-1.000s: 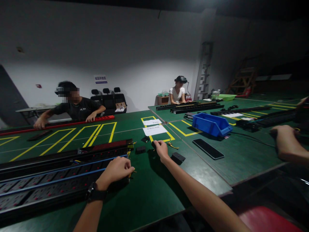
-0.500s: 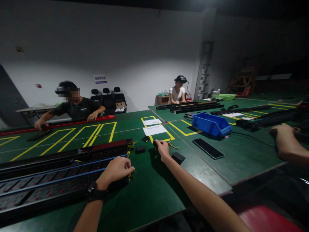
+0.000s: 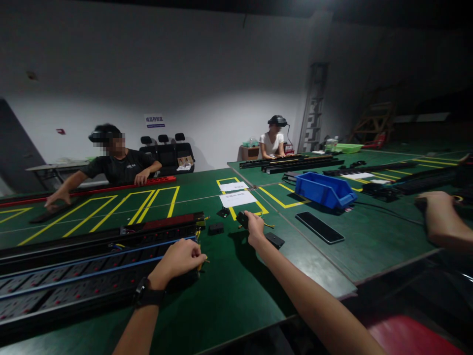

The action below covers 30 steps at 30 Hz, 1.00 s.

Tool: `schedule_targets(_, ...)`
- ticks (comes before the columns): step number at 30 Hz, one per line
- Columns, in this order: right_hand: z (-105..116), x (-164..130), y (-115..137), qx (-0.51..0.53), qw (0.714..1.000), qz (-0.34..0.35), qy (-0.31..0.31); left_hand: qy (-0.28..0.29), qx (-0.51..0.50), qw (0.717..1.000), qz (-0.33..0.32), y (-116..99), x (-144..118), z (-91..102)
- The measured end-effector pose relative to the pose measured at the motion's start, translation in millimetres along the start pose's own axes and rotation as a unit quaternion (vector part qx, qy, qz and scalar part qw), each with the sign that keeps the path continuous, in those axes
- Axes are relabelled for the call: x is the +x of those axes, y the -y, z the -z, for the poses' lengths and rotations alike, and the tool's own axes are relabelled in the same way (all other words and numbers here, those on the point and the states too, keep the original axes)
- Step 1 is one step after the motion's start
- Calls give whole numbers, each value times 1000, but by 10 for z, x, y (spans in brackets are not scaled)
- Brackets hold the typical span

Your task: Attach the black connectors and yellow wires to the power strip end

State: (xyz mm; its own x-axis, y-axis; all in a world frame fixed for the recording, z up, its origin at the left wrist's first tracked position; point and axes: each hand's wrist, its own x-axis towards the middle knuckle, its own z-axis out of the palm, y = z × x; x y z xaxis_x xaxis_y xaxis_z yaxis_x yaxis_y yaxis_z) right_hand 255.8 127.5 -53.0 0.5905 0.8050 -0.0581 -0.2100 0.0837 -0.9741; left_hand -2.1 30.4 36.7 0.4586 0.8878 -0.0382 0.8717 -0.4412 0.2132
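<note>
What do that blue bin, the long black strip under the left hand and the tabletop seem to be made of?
The blue bin looks like moulded plastic: one even colour, soft sheen, rounded edges. The long black strip seems to be a dark metal or plastic channel, with rows of sockets that look plastic; too dim to tell. The tabletop looks like a matte green mat, with yellow tape lines.

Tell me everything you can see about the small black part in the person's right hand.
The small black part is a dark, blocky piece that looks like plastic, with a matte surface. The right hand holds it in its fingers just above the green table, tilted, near the yellow lines and the white paper sheets. Thin yellow wires lie close behind the hand. Its finer details are too dark to tell.
</note>
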Motion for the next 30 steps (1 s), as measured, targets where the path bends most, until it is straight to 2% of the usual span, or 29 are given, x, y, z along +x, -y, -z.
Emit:
schedule_targets(3, -20, -11, 51, 88, 990, -108, -6, 1, -1, 1000, -7, 0, -2, 3)
schedule_targets(5, -28, -32, 75, 109, 983, -144, 10, 1, 0, 1000, -10, 2, -3, 4)
schedule_targets(10, -44, -88, 91, 112, 978, -165, 57, -2, -3, 1000, 3, 5, -5, -3)
schedule_targets(14, -31, -133, 117, 97, 981, -144, 88, -3, -1, 1000, 5, 22, 1, -22)
schedule_targets(18, 24, -237, 211, 65, 974, -98, 195, -7, -6, 1000, 2, 40, 8, -41)
schedule_targets(21, 54, -354, 295, 82, 951, -87, 284, -7, -6, 1000, 2, 32, 7, -38)
schedule_targets(23, 58, -432, 327, 54, 936, -75, 341, -5, -4, 1000, 4, 19, 4, -30)
schedule_targets(25, 53, -499, 328, -1, 914, -59, 401, -6, -2, 1000, 2, 8, 5, -23)
schedule_targets(28, 37, -575, 279, -68, 866, -28, 494, -6, -5, 1000, 1, 7, 10, -19)
schedule_targets(30, 28, -608, 236, -105, 841, -1, 530, -5, -10, 1000, 3, 14, 15, -22)
